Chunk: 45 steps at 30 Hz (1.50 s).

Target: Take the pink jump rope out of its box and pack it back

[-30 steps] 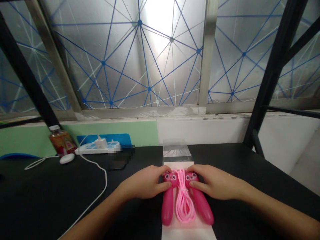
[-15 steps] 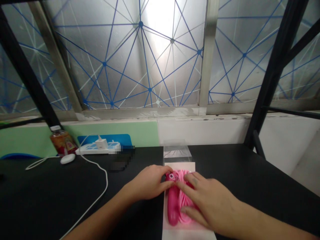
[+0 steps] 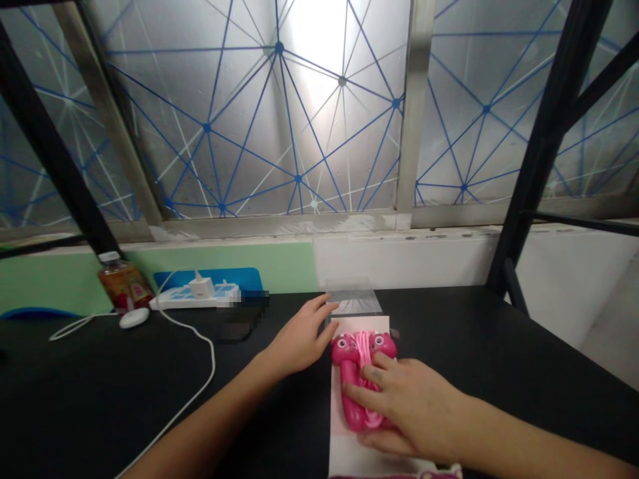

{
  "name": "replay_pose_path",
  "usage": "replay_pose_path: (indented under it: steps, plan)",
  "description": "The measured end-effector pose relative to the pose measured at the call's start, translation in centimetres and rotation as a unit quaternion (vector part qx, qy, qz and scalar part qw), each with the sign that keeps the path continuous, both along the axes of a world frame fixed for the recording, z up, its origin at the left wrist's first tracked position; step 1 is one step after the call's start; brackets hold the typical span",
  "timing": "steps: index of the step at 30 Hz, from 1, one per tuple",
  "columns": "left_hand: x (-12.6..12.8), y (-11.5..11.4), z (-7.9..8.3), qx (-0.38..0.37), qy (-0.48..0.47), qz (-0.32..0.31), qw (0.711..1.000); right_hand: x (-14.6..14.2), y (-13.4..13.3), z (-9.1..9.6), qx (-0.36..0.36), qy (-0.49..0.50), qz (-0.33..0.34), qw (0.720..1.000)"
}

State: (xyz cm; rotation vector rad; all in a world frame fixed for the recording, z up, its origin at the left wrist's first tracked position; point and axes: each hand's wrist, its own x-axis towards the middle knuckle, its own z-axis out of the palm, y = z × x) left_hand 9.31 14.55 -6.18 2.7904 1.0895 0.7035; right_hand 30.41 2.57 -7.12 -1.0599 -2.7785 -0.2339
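Note:
A pink skipping rope [image 3: 364, 372] lies on a pale pink card [image 3: 344, 446], its looped cord bundled between cartoon-faced handles. My right hand [image 3: 409, 399] lies over the handles and cord, fingers curled across them, with the lower handle ends partly hidden. My left hand [image 3: 302, 342] rests on the black table [image 3: 449, 332] beside the card, its fingers spread and holding nothing. Its fingertips are close to the near edge of a clear plastic box [image 3: 353, 301], which stands just beyond the card.
At the back left stand a white power strip [image 3: 192, 298] with a plugged-in charger, an amber bottle [image 3: 124, 285] and a white oval device [image 3: 134, 317]. A white cable [image 3: 202, 346] runs over the table. A black metal frame post [image 3: 544, 146] rises at the right.
My left hand has let go of the handles and moved back and left, toward the box. My right hand has drawn the handles and cord together, and the card sits slightly farther forward.

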Motion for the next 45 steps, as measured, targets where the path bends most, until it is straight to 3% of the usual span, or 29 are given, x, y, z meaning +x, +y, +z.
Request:
replay_pose_path:
  steps: [6, 13, 18, 27, 31, 33, 35, 37, 40, 45]
  plan:
    - [0.2, 1.9, -0.9, -0.072, -0.004, -0.030, 0.997, 0.3, 0.0, -0.7, -0.013, 0.009, 0.009, 1.000]
    - [0.4, 1.9, -0.2, -0.118, -0.064, -0.026, 0.991, 0.1, -0.4, 0.0, -0.013, 0.009, 0.012, 1.000]
    - [0.1, 1.4, -0.7, -0.130, -0.083, -0.036, 0.987, 0.2, -0.4, -0.1, -0.012, 0.017, -0.007, 1.000]
    - [0.4, -1.0, -0.2, -0.117, -0.030, -0.078, 0.990, 0.8, 3.4, -1.7, 0.064, 0.001, -0.074, 0.995]
    - [0.4, -1.6, 0.1, -0.106, -0.040, -0.078, 0.991, 0.6, 2.3, -1.3, 0.128, 0.011, -0.043, 0.991]
    - [0.3, -1.7, 0.3, -0.106, -0.037, -0.078, 0.991, 0.4, 0.9, -0.6, 0.103, 0.023, 0.017, 0.994]
    - [0.1, -1.7, 0.5, -0.108, -0.032, -0.082, 0.990, 0.3, -0.5, 0.4, 0.016, 0.018, 0.109, 0.994]
    - [0.1, -1.8, 0.6, -0.104, -0.031, -0.078, 0.991, 0.3, -1.4, 1.2, -0.053, -0.002, 0.151, 0.987]
    - [0.1, -1.9, 0.8, -0.091, -0.028, -0.076, 0.993, 0.6, -1.7, 1.6, -0.100, 0.003, 0.137, 0.986]
    - [0.0, -1.9, 0.5, -0.071, -0.006, -0.082, 0.994, 1.3, -0.5, 0.4, -0.130, 0.073, 0.063, 0.987]
